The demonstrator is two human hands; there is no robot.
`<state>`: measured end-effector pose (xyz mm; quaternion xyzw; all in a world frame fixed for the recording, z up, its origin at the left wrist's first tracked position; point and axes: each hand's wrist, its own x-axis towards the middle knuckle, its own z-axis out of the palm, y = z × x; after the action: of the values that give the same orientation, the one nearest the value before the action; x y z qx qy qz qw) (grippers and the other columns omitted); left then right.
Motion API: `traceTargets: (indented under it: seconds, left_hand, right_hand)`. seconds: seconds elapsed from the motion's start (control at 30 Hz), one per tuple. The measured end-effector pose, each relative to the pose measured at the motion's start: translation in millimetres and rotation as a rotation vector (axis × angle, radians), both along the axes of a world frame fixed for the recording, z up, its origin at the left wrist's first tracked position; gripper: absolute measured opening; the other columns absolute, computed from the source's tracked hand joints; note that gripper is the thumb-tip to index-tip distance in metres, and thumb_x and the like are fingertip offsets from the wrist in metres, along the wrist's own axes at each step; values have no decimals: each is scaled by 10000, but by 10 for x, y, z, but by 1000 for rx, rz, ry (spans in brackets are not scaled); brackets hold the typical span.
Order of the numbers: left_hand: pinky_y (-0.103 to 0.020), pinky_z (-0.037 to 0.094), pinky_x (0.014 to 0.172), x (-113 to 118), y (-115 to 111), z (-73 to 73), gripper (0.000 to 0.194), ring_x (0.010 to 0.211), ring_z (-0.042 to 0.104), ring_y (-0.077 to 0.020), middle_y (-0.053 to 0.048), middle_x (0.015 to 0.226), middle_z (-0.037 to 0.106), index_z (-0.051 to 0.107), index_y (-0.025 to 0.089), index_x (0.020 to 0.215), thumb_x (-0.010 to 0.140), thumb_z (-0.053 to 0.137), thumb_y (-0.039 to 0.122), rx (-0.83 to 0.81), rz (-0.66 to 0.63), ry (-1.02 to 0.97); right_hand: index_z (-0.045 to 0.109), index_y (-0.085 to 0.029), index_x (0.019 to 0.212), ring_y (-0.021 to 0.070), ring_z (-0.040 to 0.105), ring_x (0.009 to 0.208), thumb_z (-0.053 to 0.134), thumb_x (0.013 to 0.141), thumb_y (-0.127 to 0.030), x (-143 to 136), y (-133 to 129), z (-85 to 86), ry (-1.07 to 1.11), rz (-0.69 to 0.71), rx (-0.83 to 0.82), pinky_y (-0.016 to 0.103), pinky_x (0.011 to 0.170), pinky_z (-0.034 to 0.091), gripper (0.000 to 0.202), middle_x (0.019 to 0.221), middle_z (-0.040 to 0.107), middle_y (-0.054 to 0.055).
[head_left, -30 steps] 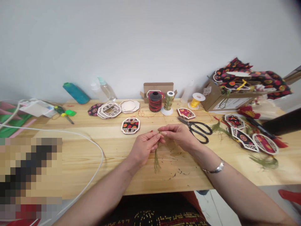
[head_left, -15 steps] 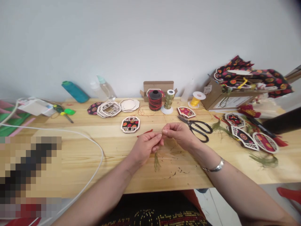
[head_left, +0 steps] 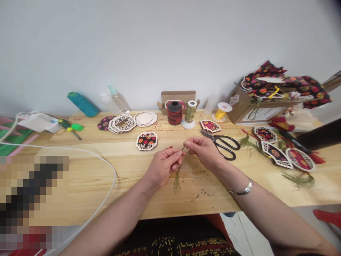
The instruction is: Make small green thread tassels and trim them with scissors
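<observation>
My left hand (head_left: 165, 164) pinches a green thread tassel (head_left: 177, 180), whose loose strands hang below the fingers. Close beside it, the thumb and fingertips of my right hand (head_left: 200, 148) close on the tassel's upper end, just above the left thumb. A bit of red shows behind my left fingers; most of it is hidden. Black-handled scissors (head_left: 226, 146) lie just beyond my right hand, blades pointing left. An octagonal wooden-framed ornament with patterned fabric (head_left: 146, 141) rests beyond my left hand, and a fan-shaped ornament (head_left: 210, 126) lies behind the scissors.
Spools of red cord (head_left: 174, 114), gold thread (head_left: 190, 113) and yellow cord (head_left: 220, 113) stand at the back. Lattice frames (head_left: 123, 123) are stacked left of them. Finished ornaments (head_left: 275, 153) lie right, before a cardboard box (head_left: 237, 108). A white cable (head_left: 115, 174) curves across the left.
My right fingertips have shifted slightly up, drawing the tassel's upper end into view between the hands. The left hand keeps its pinch, and the view has shifted slightly.
</observation>
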<state>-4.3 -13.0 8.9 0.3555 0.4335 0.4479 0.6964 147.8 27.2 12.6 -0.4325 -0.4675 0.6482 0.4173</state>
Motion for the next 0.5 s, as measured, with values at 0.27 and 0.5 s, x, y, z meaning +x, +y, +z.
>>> traceTargets:
  seconds: [0.27, 0.5]
  left_hand:
    - [-187, 207, 439, -14, 13, -7, 193, 444, 343, -18, 18, 569, 499, 624, 106, 661, 741, 668, 276, 36, 36, -38]
    - [-196, 182, 433, -12, 0, -2, 225, 435, 322, -17, 23, 564, 490, 594, 110, 619, 753, 647, 282, 34, -11, 26]
  right_hand:
    - [726, -163, 894, 75, 452, 572, 728, 660, -412, 20, 24, -113, 17, 163, -88, 241, 549, 344, 342, 758, 673, 33]
    - [697, -155, 669, 96, 544, 626, 754, 624, -298, -16, -18, -75, 130, 155, -27, 262, 654, 419, 160, 691, 670, 9]
